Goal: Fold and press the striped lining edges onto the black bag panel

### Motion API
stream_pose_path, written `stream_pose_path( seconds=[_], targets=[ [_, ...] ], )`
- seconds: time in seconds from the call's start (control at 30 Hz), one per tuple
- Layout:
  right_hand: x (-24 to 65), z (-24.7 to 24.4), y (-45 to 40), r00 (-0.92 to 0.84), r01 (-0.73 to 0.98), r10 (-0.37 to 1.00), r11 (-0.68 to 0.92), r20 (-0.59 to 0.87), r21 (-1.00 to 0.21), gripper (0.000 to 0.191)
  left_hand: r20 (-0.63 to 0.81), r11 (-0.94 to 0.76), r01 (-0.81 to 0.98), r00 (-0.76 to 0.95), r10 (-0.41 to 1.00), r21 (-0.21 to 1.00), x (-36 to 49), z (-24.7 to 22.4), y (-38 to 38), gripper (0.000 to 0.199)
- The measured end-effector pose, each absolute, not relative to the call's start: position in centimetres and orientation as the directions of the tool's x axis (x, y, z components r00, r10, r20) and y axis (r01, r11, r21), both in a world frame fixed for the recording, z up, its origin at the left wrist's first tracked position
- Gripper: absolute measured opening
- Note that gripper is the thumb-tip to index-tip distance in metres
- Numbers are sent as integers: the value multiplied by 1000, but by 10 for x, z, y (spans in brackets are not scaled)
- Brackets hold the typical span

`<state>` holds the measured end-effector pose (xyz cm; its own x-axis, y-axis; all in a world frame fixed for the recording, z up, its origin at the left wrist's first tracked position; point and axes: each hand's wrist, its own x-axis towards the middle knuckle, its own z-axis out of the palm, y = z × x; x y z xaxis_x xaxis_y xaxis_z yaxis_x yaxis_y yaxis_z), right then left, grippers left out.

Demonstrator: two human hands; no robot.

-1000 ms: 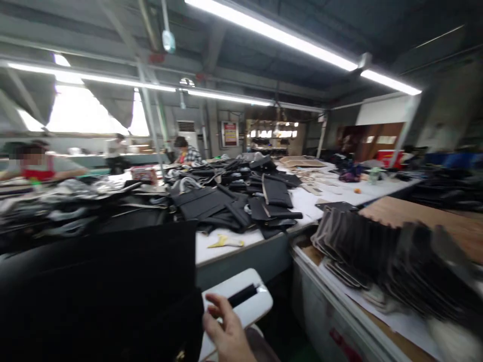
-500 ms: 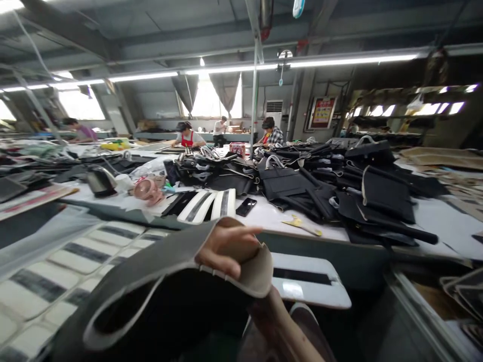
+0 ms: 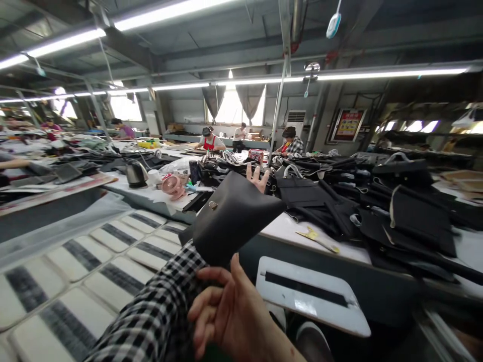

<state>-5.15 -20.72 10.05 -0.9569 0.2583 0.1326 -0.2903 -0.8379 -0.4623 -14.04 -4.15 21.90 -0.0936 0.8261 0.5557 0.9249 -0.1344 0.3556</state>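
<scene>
My left arm, in a black-and-white checked sleeve, reaches forward to a black leather bag (image 3: 237, 216). The bag is raised over the table edge, its smooth side and a small metal fitting facing me. Past its far edge show the spread fingers of my left hand (image 3: 257, 177); the palm and thumb are hidden behind the leather. Below the bag, my right hand (image 3: 230, 311) is free of it, palm turned up and left, with fingers apart and loosely bent. It is close to the left sleeve and holds nothing.
Black bags (image 3: 313, 193) are heaped across the table. Yellow-handled scissors (image 3: 317, 240) lie near its edge. Left are a kettle (image 3: 136, 173) and a pink fan (image 3: 173, 187). Cream panels with dark stripes (image 3: 116, 236) lie at lower left; a white slotted board (image 3: 313, 314) juts out below.
The bag has moved up and away, turning from its open rim to its smooth outer side. My right hand has come into view beneath it. The view has swung left.
</scene>
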Motion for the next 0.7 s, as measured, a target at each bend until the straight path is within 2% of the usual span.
stream_pose_path(
  seconds=[0.07, 0.1, 0.17, 0.3, 0.37, 0.43, 0.47, 0.53, 0.6, 0.7],
  targets=[
    [-55, 97, -196, -906, -401, 421, -822, 45, -405, 64, 591, -139, 954, -47, 805, 265, -134, 218, -23, 70],
    [-55, 94, -192, -880, -440, 476, -811, 4, -387, 61, 610, -148, 955, -43, 791, 259, -133, 216, -18, 69],
    [-52, 89, -187, -852, -476, 522, -804, -40, -357, 61, 664, -206, 924, -65, 745, 321, -131, 211, -15, 61],
    [-42, 86, -181, -861, -464, 502, -839, -76, -283, 79, 735, -370, 822, -85, 672, 433, -124, 203, -20, 54],
    [-36, 86, -174, -814, -534, 566, -818, -130, -214, 74, 684, -375, 778, -94, 723, 504, -118, 200, -25, 60],
    [-30, 89, -162, -722, -646, 656, -753, -219, -125, 59, 649, -397, 716, -103, 754, 574, -113, 198, -32, 62],
    [-26, 90, -155, -661, -708, 701, -701, -266, -89, 52, 652, -439, 658, -103, 751, 611, -111, 196, -36, 62],
    [-18, 93, -140, -548, -791, 760, -607, -349, -79, 39, 675, -578, 415, -132, 726, 703, -107, 193, -48, 60],
    [-10, 94, -128, -492, -801, 786, -577, -375, -158, 28, 673, -664, 116, -183, 717, 739, -102, 191, -62, 63],
    [-4, 92, -122, -534, -716, 794, -608, -290, -345, 10, 585, -668, -254, -334, 739, 699, -93, 191, -86, 65]
  ],
)
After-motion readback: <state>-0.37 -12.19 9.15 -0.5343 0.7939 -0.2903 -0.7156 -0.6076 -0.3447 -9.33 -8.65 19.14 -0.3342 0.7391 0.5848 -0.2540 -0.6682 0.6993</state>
